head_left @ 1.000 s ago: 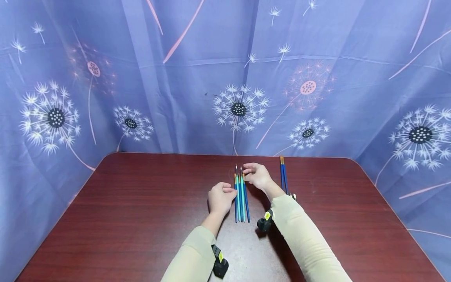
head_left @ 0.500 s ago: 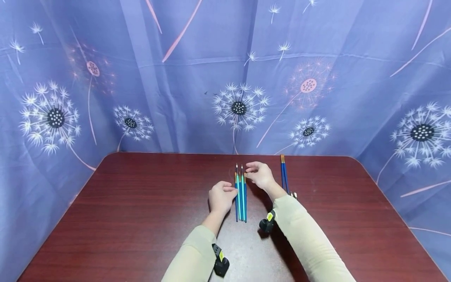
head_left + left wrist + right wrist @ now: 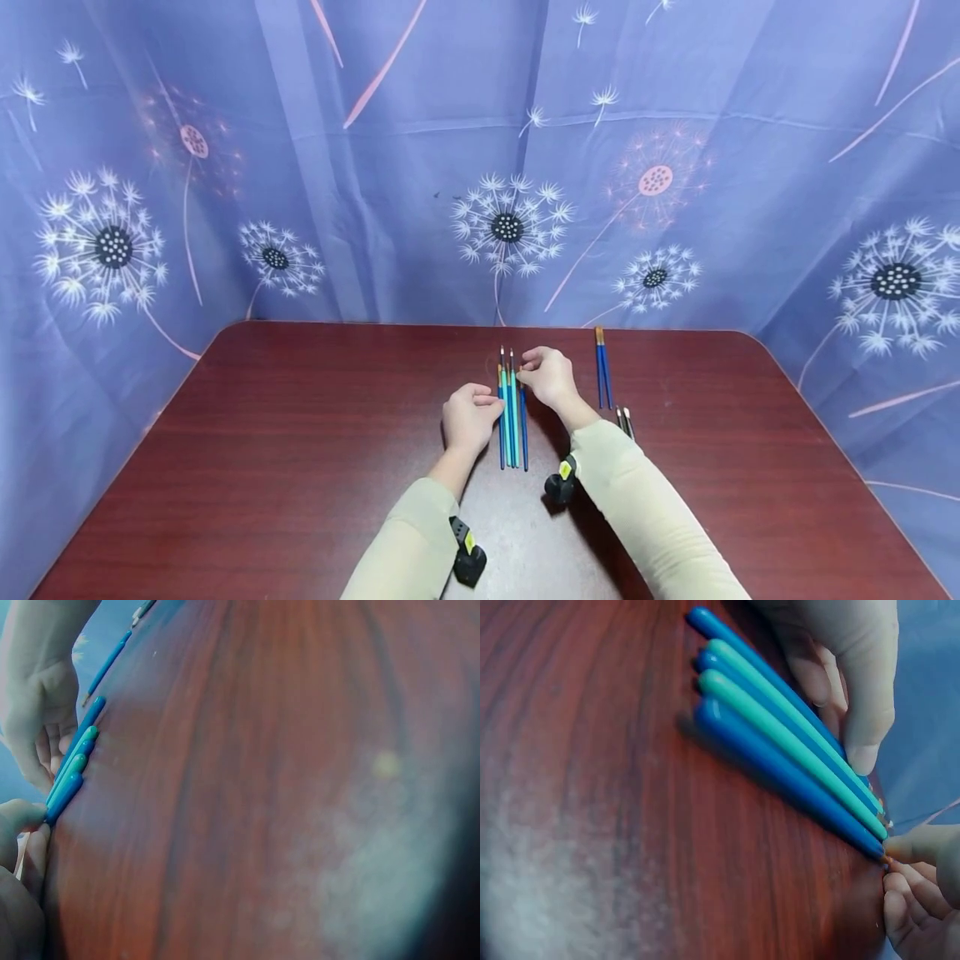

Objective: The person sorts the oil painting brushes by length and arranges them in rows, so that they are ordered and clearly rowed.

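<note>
A row of several blue and mint-green paintbrushes [image 3: 508, 425] lies mid-table, bristle ends pointing away. On its left side my left hand [image 3: 468, 421] pinches the outermost blue paintbrush [image 3: 67, 796] between thumb and fingers, partway along the handle. My right hand [image 3: 551, 377] is at the far right end of the row. Its thumb and finger pinch the outermost blue paintbrush [image 3: 780, 776] near the bristles, as the right wrist view shows. That brush lies slightly apart from the mint-green paintbrush [image 3: 795, 750] beside it, with its handle end toward me.
Two blue brushes [image 3: 603, 375] with wide golden bristles lie near the table's back edge. Nearer, two dark brushes [image 3: 624, 421] with pale tips are partly hidden by the right sleeve [image 3: 637, 492]. A dandelion-print curtain [image 3: 405, 208] hangs behind the reddish table [image 3: 300, 467].
The rightmost blue brush first swung from a slant toward the row, then shifted slightly right, leaving a narrow gap. My right hand moved slightly with it; my left hand stayed nearly still.
</note>
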`<state>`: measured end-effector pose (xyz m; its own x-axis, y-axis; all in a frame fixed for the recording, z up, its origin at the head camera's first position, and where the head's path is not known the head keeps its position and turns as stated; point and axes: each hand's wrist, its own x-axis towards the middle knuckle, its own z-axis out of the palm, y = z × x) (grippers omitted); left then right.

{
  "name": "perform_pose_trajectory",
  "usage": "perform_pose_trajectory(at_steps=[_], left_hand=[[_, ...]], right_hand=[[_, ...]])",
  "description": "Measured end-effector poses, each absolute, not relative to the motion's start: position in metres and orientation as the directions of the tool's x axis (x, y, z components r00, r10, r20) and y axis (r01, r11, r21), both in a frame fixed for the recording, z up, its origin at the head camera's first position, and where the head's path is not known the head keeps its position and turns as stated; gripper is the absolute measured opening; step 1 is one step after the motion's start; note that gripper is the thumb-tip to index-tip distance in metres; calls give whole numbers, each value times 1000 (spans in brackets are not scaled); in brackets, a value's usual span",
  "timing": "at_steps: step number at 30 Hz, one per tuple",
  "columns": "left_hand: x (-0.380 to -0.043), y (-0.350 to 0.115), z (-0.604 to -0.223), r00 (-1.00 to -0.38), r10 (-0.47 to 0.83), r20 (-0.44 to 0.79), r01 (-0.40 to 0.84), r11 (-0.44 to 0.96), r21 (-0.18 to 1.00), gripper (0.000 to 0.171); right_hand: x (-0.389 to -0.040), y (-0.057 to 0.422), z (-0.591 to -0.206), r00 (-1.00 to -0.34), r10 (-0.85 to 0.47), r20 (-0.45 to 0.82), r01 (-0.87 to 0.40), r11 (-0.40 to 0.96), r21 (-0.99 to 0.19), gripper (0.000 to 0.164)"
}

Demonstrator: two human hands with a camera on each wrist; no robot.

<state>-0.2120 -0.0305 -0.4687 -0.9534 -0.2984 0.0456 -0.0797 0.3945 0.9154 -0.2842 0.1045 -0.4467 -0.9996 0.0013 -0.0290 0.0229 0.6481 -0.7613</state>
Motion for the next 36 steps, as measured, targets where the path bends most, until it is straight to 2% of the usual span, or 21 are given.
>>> perform_pose_trajectory(at_steps=[10,16,20,31,36], left_hand=[[-212,-31,-469,-954,-295,49,-77,402,912,21],[-212,-32,-469,-952,-301,54,-79,412,908,21],[-212,-32,-470,-953,-298,55,-75,406,911,21],[-211,-32,-470,-953,-301,44,-83,397,914,21],[-213,-31,-470,-951,-307,41,-88,395,914,21]], right_hand=[[-271,98,-447,-998,55,28,23,747,-665,28],[-269,95,-451,-990,103,96,14,750,-661,26],[-269,98,-453,-985,135,107,20,705,-709,26],[-270,106,-450,-986,165,14,78,537,-840,24],[-273,109,-449,-982,183,-45,116,403,-908,24]])
